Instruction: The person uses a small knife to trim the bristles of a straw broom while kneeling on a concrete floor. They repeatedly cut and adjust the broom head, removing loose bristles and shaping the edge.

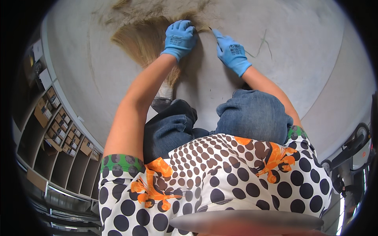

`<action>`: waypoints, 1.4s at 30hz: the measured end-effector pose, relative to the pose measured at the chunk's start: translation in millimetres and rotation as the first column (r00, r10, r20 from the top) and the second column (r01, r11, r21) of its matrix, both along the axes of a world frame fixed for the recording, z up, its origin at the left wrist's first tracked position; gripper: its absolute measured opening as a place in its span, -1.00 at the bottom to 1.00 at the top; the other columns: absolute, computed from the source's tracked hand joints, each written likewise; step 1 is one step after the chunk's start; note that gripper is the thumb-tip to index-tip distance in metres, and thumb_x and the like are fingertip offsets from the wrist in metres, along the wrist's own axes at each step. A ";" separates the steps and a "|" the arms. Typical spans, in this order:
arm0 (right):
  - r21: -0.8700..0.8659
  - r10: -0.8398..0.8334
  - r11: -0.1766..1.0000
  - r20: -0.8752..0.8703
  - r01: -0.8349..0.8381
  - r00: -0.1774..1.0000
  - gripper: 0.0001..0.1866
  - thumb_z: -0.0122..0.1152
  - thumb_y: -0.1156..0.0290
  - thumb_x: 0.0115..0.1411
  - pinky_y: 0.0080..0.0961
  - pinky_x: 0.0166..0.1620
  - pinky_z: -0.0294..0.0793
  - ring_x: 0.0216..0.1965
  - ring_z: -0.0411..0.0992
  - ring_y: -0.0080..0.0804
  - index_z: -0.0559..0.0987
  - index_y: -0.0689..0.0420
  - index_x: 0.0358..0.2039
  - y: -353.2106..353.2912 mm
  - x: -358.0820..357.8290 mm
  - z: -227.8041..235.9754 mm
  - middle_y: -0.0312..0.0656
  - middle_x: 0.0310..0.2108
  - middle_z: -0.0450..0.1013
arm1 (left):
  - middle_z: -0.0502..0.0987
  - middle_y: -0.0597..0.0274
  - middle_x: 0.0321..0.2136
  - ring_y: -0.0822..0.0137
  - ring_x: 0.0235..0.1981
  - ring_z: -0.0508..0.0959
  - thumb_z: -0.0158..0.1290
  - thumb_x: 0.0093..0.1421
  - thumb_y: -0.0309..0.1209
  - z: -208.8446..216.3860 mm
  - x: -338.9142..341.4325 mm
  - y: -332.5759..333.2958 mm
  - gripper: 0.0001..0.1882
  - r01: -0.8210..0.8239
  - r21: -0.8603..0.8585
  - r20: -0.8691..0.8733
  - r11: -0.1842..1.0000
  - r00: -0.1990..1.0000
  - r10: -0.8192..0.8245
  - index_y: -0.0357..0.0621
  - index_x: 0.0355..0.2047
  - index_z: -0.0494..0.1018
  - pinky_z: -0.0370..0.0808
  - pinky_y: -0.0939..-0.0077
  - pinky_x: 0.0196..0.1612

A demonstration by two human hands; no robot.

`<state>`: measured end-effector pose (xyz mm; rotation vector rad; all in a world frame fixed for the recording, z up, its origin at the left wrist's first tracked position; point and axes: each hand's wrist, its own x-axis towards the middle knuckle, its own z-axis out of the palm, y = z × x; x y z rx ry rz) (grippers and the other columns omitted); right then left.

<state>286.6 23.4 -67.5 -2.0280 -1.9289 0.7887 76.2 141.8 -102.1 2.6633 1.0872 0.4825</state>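
A straw broom head lies on the pale floor, its tan bristles fanned out toward the far left. It narrows toward me to a whitish wrapped part beside my left foot. My left hand, in a blue work glove, is closed over the right side of the bristles. To its right, my right hand, gloved alike, is closed with the forefinger stretched forward. A thin dark tip sticks out past that finger, close to the bristle ends; the rest of this tool is hidden in the hand.
Loose straw clippings litter the floor beyond the broom. Green strands lie to the right. Shelving with small cardboard boxes runs along the left. A dark wheeled thing stands at the right edge. My bent knees are near.
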 end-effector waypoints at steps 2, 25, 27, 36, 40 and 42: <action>0.032 0.023 0.999 -0.020 -0.022 1.000 -0.34 0.07 0.39 0.27 0.01 -0.23 0.59 -0.24 0.58 0.06 0.35 -0.08 0.41 6.3 -2.6 -2.8 0.01 -0.24 0.57 | 0.59 0.29 -0.11 0.08 -0.01 0.56 0.26 0.03 -0.28 3.0 2.6 1.2 -0.82 -0.010 -0.036 0.041 0.999 0.999 0.012 0.04 -0.33 0.61 0.48 0.07 0.06; -0.162 0.230 0.966 0.183 -0.202 0.956 -0.39 0.04 0.50 0.30 0.01 -0.32 0.63 -0.27 0.65 0.00 0.33 0.08 0.39 13.4 -22.4 -2.9 0.04 -0.22 0.58 | 0.62 0.29 -0.25 0.10 -0.14 0.58 0.26 -0.03 -0.31 0.8 15.7 8.4 -0.93 -0.204 -0.161 -0.014 0.966 0.979 0.205 0.03 -0.54 0.66 0.54 0.16 -0.07; -0.178 0.241 0.961 0.173 -0.210 0.955 -0.38 0.04 0.50 0.30 0.01 -0.31 0.63 -0.27 0.64 0.00 0.32 0.08 0.40 1.2 -17.0 -2.9 0.04 -0.21 0.58 | 0.62 0.29 -0.25 0.10 -0.13 0.58 0.26 -0.03 -0.30 0.6 14.4 8.5 -0.92 -0.203 -0.173 -0.014 0.964 0.979 0.203 0.02 -0.54 0.66 0.54 0.17 -0.06; -0.111 0.175 0.980 0.064 -0.167 0.983 -0.37 0.04 0.50 0.29 0.06 -0.26 0.63 -0.25 0.64 0.04 0.31 0.06 0.40 17.3 -22.3 4.9 0.05 -0.19 0.58 | 0.62 0.27 -0.22 0.11 -0.11 0.58 0.27 -0.02 -0.29 1.2 13.8 9.1 -0.89 -0.205 -0.187 -0.062 0.961 0.979 0.196 0.01 -0.48 0.68 0.54 0.18 -0.03; -0.164 0.183 0.972 0.097 -0.166 0.978 -0.38 0.07 0.47 0.29 0.08 -0.25 0.64 -0.23 0.65 0.05 0.33 0.06 0.39 39.4 -31.2 3.7 0.06 -0.18 0.59 | 0.62 0.26 -0.22 0.12 -0.10 0.58 0.26 -0.02 -0.29 -0.6 16.6 13.0 -0.87 -0.230 -0.228 -0.110 0.946 0.971 0.210 0.00 -0.47 0.68 0.53 0.19 -0.01; -0.144 0.161 0.979 0.097 -0.147 0.982 -0.38 0.08 0.47 0.29 0.09 -0.24 0.64 -0.22 0.65 0.05 0.34 0.05 0.38 38.3 -34.6 1.3 0.06 -0.17 0.59 | 0.62 0.25 -0.21 0.11 -0.09 0.58 0.25 -0.01 -0.28 0.7 17.4 13.4 -0.87 -0.230 -0.236 -0.109 0.944 0.972 0.210 0.00 -0.46 0.69 0.53 0.19 0.00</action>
